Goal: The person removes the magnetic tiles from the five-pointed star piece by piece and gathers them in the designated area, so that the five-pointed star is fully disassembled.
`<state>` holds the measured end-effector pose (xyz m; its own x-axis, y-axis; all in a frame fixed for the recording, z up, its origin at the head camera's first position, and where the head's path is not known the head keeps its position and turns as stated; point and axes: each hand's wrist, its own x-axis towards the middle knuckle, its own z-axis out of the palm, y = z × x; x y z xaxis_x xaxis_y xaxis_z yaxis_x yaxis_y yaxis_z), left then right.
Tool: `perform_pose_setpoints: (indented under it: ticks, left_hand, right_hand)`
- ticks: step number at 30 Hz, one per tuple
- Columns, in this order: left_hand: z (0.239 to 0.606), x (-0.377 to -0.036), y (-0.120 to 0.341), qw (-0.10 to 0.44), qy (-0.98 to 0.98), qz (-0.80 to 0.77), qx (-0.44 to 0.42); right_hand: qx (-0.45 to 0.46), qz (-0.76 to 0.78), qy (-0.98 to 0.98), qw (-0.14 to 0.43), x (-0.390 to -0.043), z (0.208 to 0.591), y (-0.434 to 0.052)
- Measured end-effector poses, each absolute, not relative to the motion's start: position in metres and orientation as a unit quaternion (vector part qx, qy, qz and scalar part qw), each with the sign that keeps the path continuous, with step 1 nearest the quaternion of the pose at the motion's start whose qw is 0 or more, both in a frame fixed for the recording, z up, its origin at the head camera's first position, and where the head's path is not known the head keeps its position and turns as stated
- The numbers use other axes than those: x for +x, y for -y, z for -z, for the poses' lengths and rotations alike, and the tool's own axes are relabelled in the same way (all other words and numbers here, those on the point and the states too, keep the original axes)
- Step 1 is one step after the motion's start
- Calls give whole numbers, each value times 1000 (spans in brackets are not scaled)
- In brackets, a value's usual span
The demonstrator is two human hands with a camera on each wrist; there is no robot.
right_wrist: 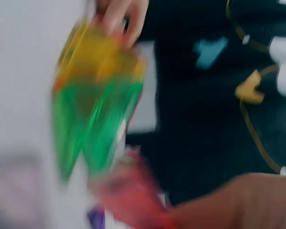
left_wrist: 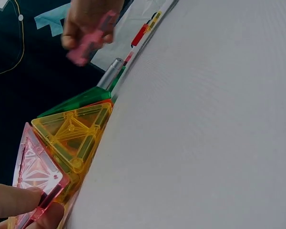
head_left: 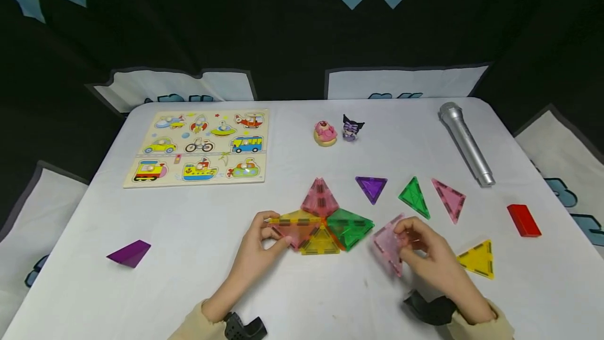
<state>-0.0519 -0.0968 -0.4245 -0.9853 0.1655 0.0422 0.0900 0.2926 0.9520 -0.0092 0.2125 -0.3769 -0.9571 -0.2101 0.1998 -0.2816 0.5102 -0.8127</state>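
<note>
A cluster of joined translucent triangle tiles in pink, yellow, red and green lies flat at the table's middle front. My left hand pinches the cluster's left edge; the left wrist view shows fingertips on a pink tile beside a yellow tile. My right hand grips a loose pink triangle tile lifted off the cloth, just right of the cluster. The right wrist view is blurred, showing green and yellow tiles.
Loose triangles lie behind and right: purple, green, pink, yellow. A red block, a silver microphone, two small figures, a vehicle puzzle board and a purple wedge sit around.
</note>
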Motion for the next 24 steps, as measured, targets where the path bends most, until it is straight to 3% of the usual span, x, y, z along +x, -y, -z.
perform_pose_setpoints:
  ticks: [7, 12, 17, 24]
  left_hand:
    - [422, -53, 103, 8, -815, -577, 63]
    - [422, -54, 104, -1, -833, -551, 52]
    - [422, -55, 104, -1, -835, -548, 51]
    - [423, -54, 105, -11, -838, -543, 51]
  right_hand:
    - [54, -328, 942, -38, -6, 387, -245]
    - [47, -258, 965, -21, -7, 383, -241]
    - [137, -290, 947, 24, -13, 377, -207]
    - [275, -305, 912, -2, -24, 382, -138]
